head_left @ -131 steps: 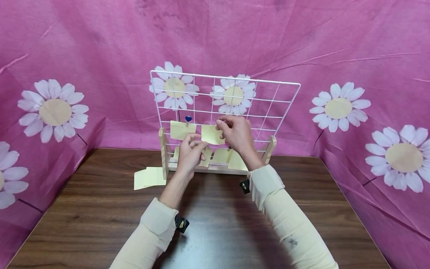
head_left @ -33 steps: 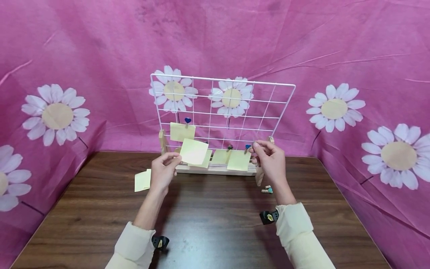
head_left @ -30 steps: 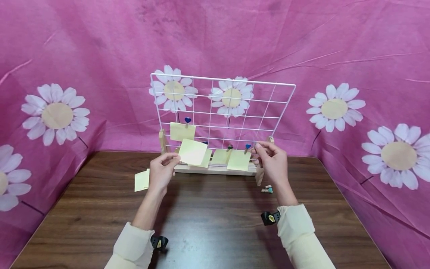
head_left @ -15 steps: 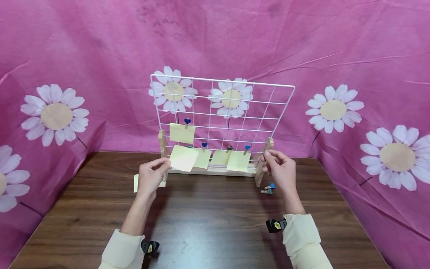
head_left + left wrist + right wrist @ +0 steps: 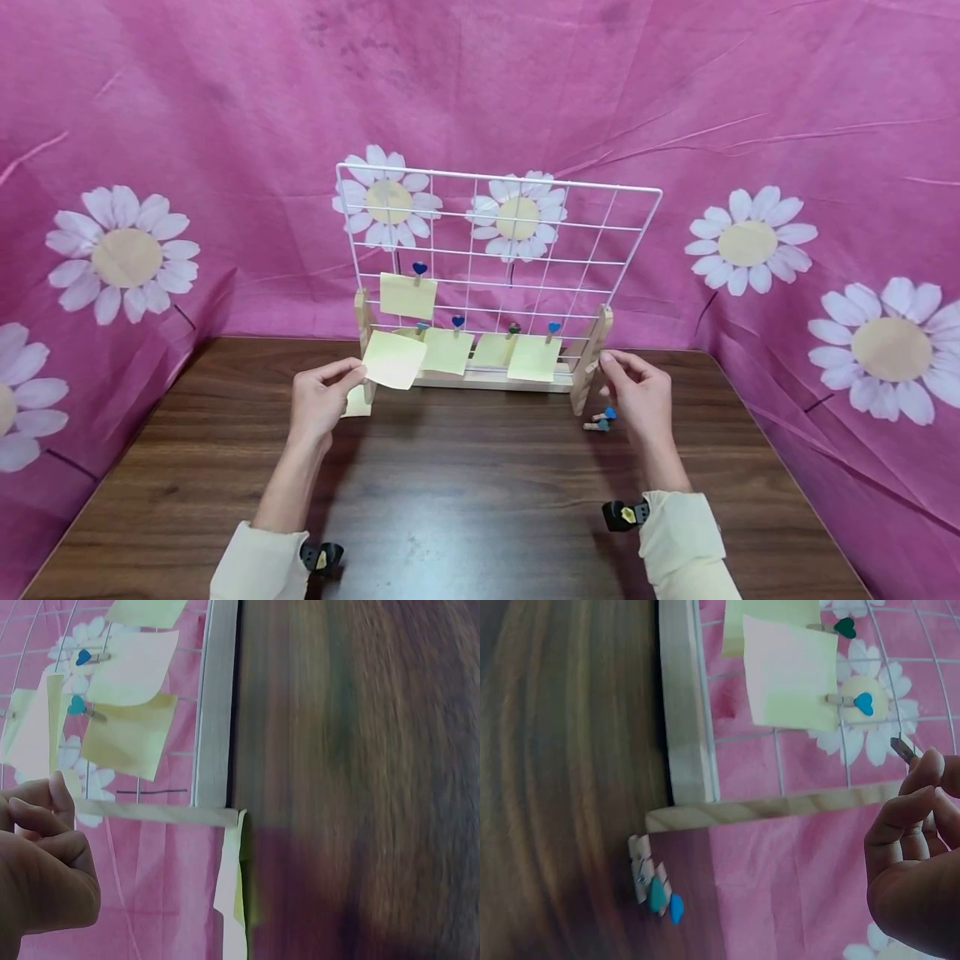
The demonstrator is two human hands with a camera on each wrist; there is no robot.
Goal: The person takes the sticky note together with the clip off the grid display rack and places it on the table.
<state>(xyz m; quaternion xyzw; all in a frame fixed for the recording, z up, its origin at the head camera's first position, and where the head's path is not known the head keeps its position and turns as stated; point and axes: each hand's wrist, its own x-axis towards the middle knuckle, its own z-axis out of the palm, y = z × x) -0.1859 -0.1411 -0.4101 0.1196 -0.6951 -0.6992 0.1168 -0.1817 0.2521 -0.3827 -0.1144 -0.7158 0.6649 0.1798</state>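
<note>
Pale yellow, thin and square, a paper note (image 5: 395, 360) is held up before the lower left part of an upright white wire grid panel (image 5: 495, 177). Its plain face is lit nearly to white; it is tilted, its lower edge slanting. Whether it touches the paper behind it cannot be told. The left hand (image 5: 321, 402) pinches it at its left edge between thumb and fingers. The right hand (image 5: 641, 400), beside the right end of the pale wooden stand (image 5: 487, 382), pinches a small slender clip (image 5: 902, 748), largely hidden by the fingertips.

On the panel, a yellow upper note (image 5: 407, 294) hangs from a blue heart-topped clip (image 5: 420, 268). Below it runs a row of four similar notes (image 5: 534, 360), the leftmost partly covered by the held one. Two wooden heart-topped clips (image 5: 597, 426), teal and blue, lie on the brown wood-grain table (image 5: 480, 483) near the stand's right foot; more yellow paper (image 5: 357, 402) lies at its left foot. Pink cloth (image 5: 480, 83) printed with white daisies forms the background.
</note>
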